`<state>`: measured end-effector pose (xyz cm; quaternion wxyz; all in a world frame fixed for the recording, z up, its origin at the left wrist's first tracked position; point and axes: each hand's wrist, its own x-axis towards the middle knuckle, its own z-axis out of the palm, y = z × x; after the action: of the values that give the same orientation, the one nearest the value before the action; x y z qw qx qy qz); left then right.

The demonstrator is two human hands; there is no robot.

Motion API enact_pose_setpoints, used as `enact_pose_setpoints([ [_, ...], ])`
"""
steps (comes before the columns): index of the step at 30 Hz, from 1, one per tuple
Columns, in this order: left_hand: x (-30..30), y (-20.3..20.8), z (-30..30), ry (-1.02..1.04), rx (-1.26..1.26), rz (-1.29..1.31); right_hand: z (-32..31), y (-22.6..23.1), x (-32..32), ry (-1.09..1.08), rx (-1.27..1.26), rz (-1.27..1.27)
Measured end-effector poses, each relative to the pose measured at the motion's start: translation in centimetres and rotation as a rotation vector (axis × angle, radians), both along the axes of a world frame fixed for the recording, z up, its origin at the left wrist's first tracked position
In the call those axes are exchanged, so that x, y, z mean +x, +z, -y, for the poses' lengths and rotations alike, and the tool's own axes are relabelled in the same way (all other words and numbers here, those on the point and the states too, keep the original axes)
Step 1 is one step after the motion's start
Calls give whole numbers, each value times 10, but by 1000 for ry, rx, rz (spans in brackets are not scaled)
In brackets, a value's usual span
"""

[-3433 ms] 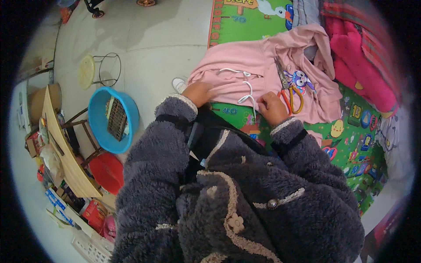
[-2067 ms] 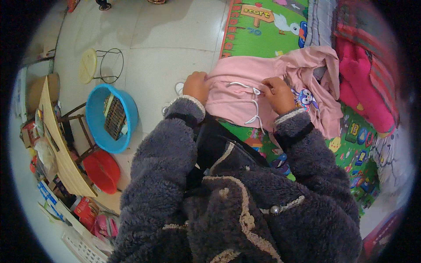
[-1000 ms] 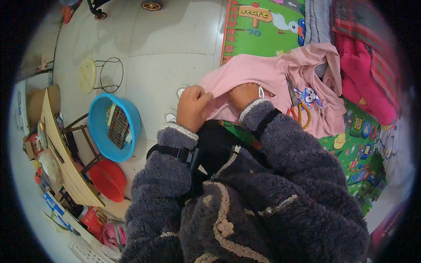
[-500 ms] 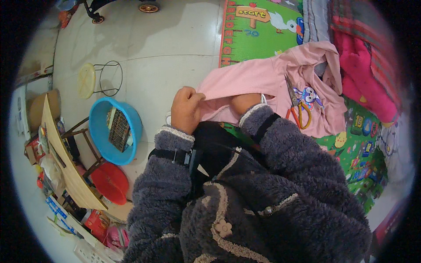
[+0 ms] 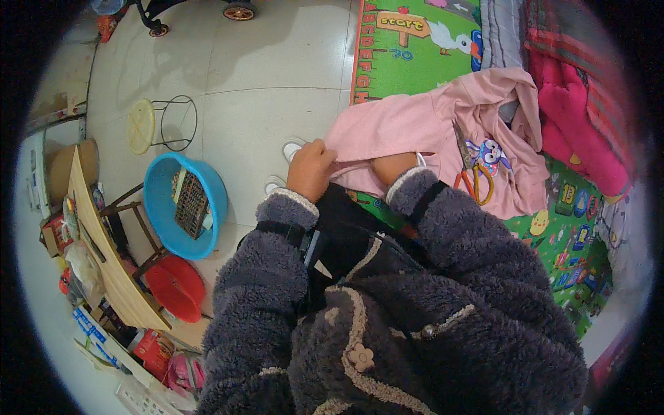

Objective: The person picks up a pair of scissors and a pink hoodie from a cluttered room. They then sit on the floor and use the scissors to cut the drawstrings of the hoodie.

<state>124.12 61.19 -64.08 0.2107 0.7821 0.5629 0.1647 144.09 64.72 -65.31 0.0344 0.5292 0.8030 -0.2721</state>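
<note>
A pink sweatshirt (image 5: 401, 117) with a cartoon rabbit print lies spread before me. My left hand (image 5: 311, 171) is closed on its near left edge, fingers curled round the fabric. My right hand (image 5: 394, 168) reaches under the cloth, inside an opening of the garment, and its fingers are hidden there. To the right of that hand, a pair of scissors (image 5: 474, 181) with red and yellow-orange handles rests on the sweatshirt, blades pointing away from me.
A green printed play mat (image 5: 408, 72) lies beneath the garment, with a bright pink cloth (image 5: 577, 124) at right. On the tiled floor at left stand a blue basin (image 5: 155, 221), a red basin (image 5: 173, 287) and a stool (image 5: 142, 126). White shoes (image 5: 292, 147) show beyond my left hand.
My left hand has shifted a little to the right along with the sweatshirt's edge, uncovering more of the white shoes. My right hand remains under the cloth.
</note>
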Motion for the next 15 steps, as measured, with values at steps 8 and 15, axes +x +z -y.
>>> enact_pose_setpoints([
  [8,-10,-7,-9,-124,-319,126,19,52,36,79,285,-268],
  [15,13,-20,-65,201,-139,326,-85,46,94,-238,374,-372],
])
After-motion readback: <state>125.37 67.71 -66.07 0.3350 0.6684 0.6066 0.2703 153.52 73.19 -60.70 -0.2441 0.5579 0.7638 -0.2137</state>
